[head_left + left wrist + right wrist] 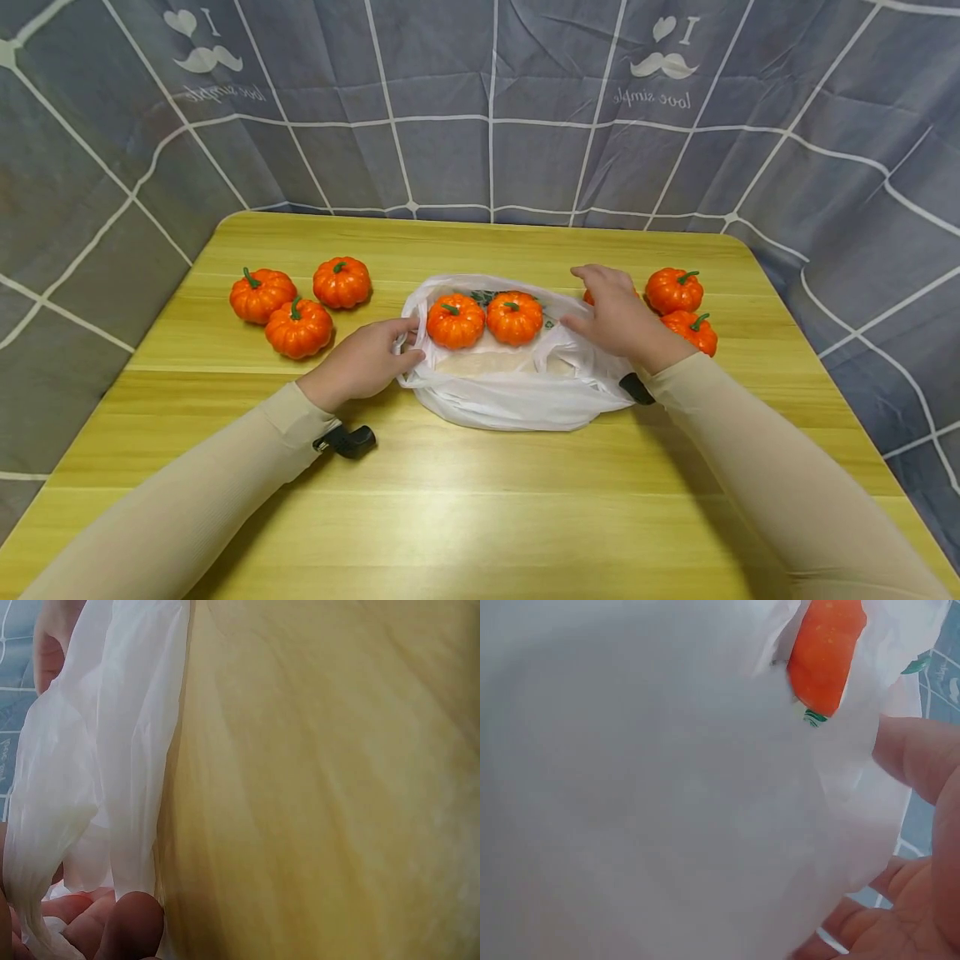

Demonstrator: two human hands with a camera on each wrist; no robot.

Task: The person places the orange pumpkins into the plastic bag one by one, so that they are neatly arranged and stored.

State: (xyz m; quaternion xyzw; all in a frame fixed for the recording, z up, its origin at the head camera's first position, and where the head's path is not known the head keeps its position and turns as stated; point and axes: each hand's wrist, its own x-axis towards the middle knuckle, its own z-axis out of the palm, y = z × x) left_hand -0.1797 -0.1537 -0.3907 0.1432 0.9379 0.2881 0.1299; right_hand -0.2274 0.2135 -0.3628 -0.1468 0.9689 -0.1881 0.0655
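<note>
A white plastic bag (510,404) lies opened on the table, with two small orange pumpkins, a left one (455,322) and a right one (514,318), in its mouth. My left hand (367,357) holds the bag's left edge between thumb and fingers; the left wrist view shows a strip of plastic (37,877) among the fingertips. My right hand (617,312) is spread at the bag's right side, thumb by the plastic. Beyond it, another pumpkin (588,297) is mostly hidden by that hand. In the right wrist view, a pumpkin (829,656) shows through the bag's opening.
At the table's left stand three more pumpkins: one behind (341,282), one at the far left (262,297) and one in front (298,329). Two others, one behind (673,291) and one partly covered (693,332), are right of my right hand. A grey curtain (450,167) surrounds the table (480,517).
</note>
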